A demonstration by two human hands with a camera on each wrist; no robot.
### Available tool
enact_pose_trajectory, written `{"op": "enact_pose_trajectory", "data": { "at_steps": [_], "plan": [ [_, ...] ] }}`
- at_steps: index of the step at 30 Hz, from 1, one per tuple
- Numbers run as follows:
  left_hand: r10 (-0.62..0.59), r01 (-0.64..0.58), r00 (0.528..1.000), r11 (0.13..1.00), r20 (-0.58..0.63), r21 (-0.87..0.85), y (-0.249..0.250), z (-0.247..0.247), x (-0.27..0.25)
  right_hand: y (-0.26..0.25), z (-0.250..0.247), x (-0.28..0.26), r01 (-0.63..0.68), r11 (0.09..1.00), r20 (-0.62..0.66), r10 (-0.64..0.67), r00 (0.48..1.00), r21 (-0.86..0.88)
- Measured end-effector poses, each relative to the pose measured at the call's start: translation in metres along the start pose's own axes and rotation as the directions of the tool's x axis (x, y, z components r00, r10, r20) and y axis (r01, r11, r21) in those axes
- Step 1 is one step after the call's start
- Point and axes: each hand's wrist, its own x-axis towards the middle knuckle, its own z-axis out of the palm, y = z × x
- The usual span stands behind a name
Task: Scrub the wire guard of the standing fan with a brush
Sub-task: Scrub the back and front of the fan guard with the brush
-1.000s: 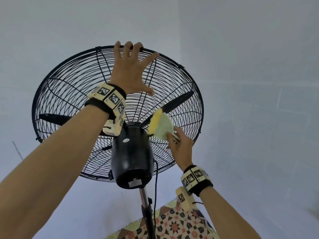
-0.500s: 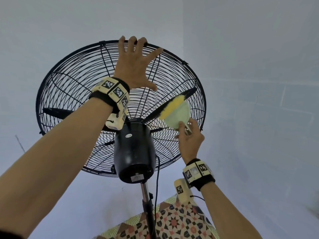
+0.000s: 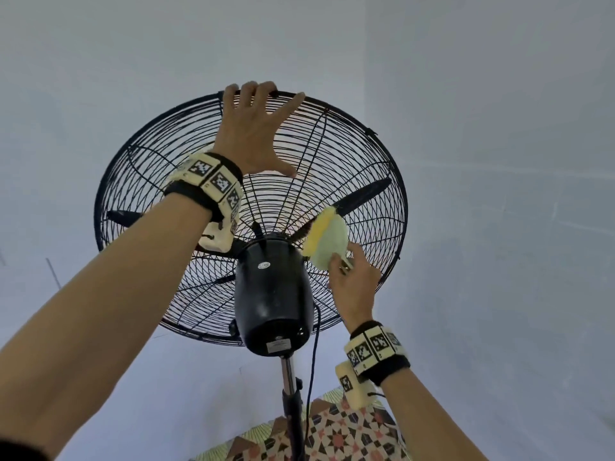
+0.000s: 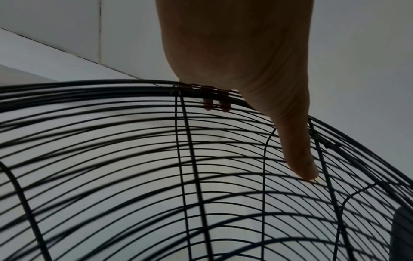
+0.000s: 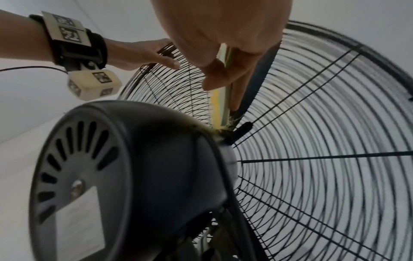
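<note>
A black standing fan faces away from me, its wire guard [image 3: 372,181] round and wide, with the black motor housing [image 3: 273,294] at the centre. My left hand [image 3: 256,131] grips the guard's top rim [image 4: 134,84], fingers hooked over it, thumb [image 4: 299,159] lying on the wires. My right hand [image 3: 356,281] pinches a pale green brush [image 3: 329,241] with yellow bristles [image 5: 215,106]. The bristles press on the guard just right of the motor housing [image 5: 125,176].
The fan's pole [image 3: 289,387] and power cord [image 3: 314,354] run down to a patterned floor [image 3: 339,434]. Pale blue walls stand behind and to the right. A black fan blade [image 3: 362,197] shows behind the wires.
The brush has swept back down the guard from further out toward the motor housing. My left hand has stayed on the top rim.
</note>
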Motion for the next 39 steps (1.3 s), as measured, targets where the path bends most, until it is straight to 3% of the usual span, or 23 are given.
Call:
{"op": "enact_pose_trajectory", "data": {
  "at_steps": [4, 6, 11, 14, 16, 20, 23, 29, 31, 36, 39],
  "plan": [
    [0.007, -0.007, 0.999, 1.000, -0.036, -0.012, 0.002, 0.000, -0.001, -0.027, 0.003, -0.004, 0.135, 0.991, 0.100, -0.137, 0.986, 0.023],
    [0.007, -0.008, 0.999, 1.000, -0.044, -0.018, 0.001, 0.000, -0.003, -0.031, 0.002, 0.002, 0.156, 0.987, 0.079, -0.153, 0.985, -0.036],
    [-0.005, 0.004, 0.999, 1.000, -0.036, -0.021, -0.001, 0.000, -0.004, -0.024, -0.004, -0.005, -0.017, 0.999, -0.024, 0.015, 1.000, -0.045],
    [0.003, -0.005, 0.999, 1.000, -0.052, -0.030, 0.002, -0.001, -0.004, -0.035, 0.000, -0.006, 0.031, 0.996, 0.104, -0.039, 0.994, 0.079],
    [0.004, -0.006, 0.999, 0.999, -0.053, -0.037, 0.003, -0.002, -0.005, -0.041, 0.004, -0.001, 0.101, 0.994, 0.138, -0.105, 0.985, 0.037],
    [-0.003, 0.001, 0.999, 0.999, -0.048, -0.037, 0.002, -0.002, -0.005, -0.035, 0.005, 0.002, 0.015, 1.000, -0.028, -0.016, 0.999, -0.027],
    [-0.007, 0.005, 0.999, 0.999, -0.042, -0.045, 0.001, -0.003, -0.007, -0.027, 0.004, -0.006, -0.047, 0.998, -0.065, 0.043, 0.997, -0.052],
    [0.003, -0.007, 0.997, 0.999, -0.076, -0.050, 0.003, -0.003, -0.009, -0.075, -0.001, -0.001, 0.155, 0.988, 0.046, -0.155, 0.987, -0.013],
    [0.000, -0.004, 0.997, 0.999, -0.078, -0.048, 0.003, -0.003, -0.009, -0.073, -0.002, 0.006, 0.130, 0.992, 0.015, -0.130, 0.991, -0.004],
    [-0.012, 0.009, 0.998, 0.999, -0.067, -0.045, 0.002, -0.004, -0.011, -0.050, -0.010, 0.001, -0.101, 0.993, -0.134, 0.108, 0.985, 0.055],
    [-0.004, 0.001, 0.997, 0.999, -0.081, -0.038, 0.003, -0.005, -0.010, -0.072, -0.003, -0.001, -0.005, 0.995, -0.034, 0.009, 0.999, 0.102]
  ]
}}
